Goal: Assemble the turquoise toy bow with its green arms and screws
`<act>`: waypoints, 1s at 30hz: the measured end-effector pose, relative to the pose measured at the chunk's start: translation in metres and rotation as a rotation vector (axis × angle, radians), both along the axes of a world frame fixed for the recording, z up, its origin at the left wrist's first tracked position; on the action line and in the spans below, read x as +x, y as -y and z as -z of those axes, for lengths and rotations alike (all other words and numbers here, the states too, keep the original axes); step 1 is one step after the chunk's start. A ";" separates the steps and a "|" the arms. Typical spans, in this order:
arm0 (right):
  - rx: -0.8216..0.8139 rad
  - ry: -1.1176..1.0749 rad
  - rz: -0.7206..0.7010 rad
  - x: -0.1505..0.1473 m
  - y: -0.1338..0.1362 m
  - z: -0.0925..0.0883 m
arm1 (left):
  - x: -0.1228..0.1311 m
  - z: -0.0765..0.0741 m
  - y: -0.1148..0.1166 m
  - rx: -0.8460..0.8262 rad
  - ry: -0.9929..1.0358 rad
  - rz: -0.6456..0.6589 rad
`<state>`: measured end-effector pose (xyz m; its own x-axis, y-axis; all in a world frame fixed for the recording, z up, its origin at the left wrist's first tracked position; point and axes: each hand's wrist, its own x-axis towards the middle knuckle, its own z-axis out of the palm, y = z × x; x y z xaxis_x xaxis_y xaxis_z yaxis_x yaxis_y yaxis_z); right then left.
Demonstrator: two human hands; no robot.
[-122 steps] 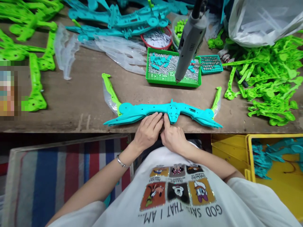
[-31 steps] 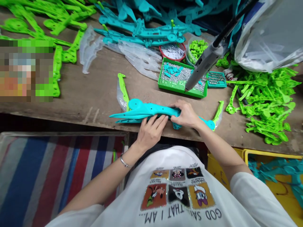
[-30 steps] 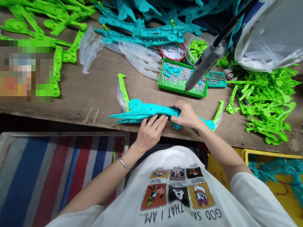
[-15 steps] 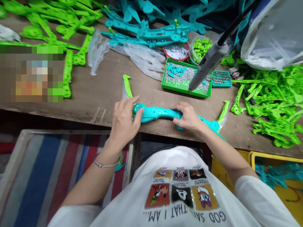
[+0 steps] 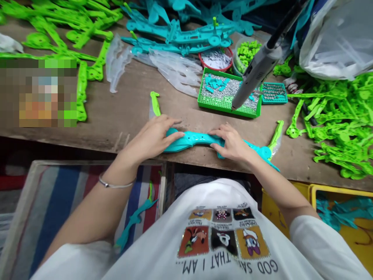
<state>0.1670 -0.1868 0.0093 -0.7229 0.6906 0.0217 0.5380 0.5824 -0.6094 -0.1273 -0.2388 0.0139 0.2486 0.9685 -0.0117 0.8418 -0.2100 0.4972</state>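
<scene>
A turquoise plastic toy bow (image 5: pixel 192 140) with bright green tips lies across the front of the wooden table. My left hand (image 5: pixel 153 138) wraps over its left part, thumb on the glossy top and fingers reaching past the far edge. Around the grip right of the middle, my right hand (image 5: pixel 231 143) is closed with thumb near and fingers far. The left green tip (image 5: pixel 155 104) and the right green tip (image 5: pixel 276 136) stick out beyond my hands, each beside a clear plastic piece. Both palms hide parts of the bow.
A grey electric screwdriver (image 5: pixel 256 76) hangs over a green tray (image 5: pixel 229 110) of screws and small turquoise parts. Green parts (image 5: pixel 344 136) pile up at right, turquoise bow halves (image 5: pixel 186 37) at the back. Below left, another turquoise piece (image 5: pixel 134 219) lies on striped cloth (image 5: pixel 58 217).
My left hand has slid slightly right along the bow, its thumb now further over the top, and my left forearm has swung lower and outward. My right hand keeps its place.
</scene>
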 end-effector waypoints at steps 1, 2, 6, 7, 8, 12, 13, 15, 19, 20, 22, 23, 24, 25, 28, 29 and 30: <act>0.013 -0.052 0.037 0.002 0.001 -0.005 | 0.005 -0.002 -0.010 -0.019 -0.008 0.064; 0.024 -0.105 0.102 0.006 0.004 -0.011 | 0.011 -0.004 -0.020 -0.053 -0.008 0.134; -0.144 -0.215 0.414 0.027 0.029 -0.036 | 0.044 -0.008 -0.058 -0.248 -0.033 0.329; -0.269 -0.221 0.442 0.033 0.039 -0.038 | 0.053 -0.007 -0.065 -0.292 -0.026 0.348; -0.424 -0.222 0.447 0.038 0.051 -0.038 | 0.062 -0.007 -0.072 -0.333 -0.001 0.362; -1.092 -0.266 0.559 0.046 0.094 -0.014 | 0.097 0.001 -0.093 -0.497 0.143 0.433; -1.209 -0.345 0.636 0.043 0.102 -0.006 | 0.104 0.004 -0.097 -0.530 0.165 0.446; -1.328 -0.610 0.796 0.035 0.112 0.009 | 0.113 0.009 -0.101 -0.585 0.188 0.463; -1.358 -1.066 0.926 0.016 0.115 0.018 | 0.116 0.013 -0.102 -0.642 0.266 0.431; -1.365 -1.109 0.935 0.012 0.113 0.018 | 0.115 0.013 -0.102 -0.660 0.296 0.410; -1.367 -1.154 0.958 0.005 0.108 0.018 | 0.113 0.013 -0.102 -0.698 0.357 0.365; -1.363 -1.168 0.971 0.002 0.105 0.019 | 0.112 0.013 -0.102 -0.717 0.383 0.348; -1.360 -1.179 0.983 0.000 0.102 0.020 | 0.112 0.013 -0.103 -0.735 0.406 0.336; -1.353 -1.189 0.995 -0.003 0.099 0.023 | 0.112 0.014 -0.103 -0.751 0.426 0.325; -1.320 -1.209 1.021 -0.010 0.089 0.033 | 0.111 0.016 -0.106 -0.773 0.464 0.305; -1.306 -1.210 1.027 -0.013 0.086 0.036 | 0.110 0.016 -0.106 -0.771 0.473 0.307; -1.291 -1.211 1.034 -0.014 0.083 0.039 | 0.109 0.016 -0.107 -0.767 0.475 0.317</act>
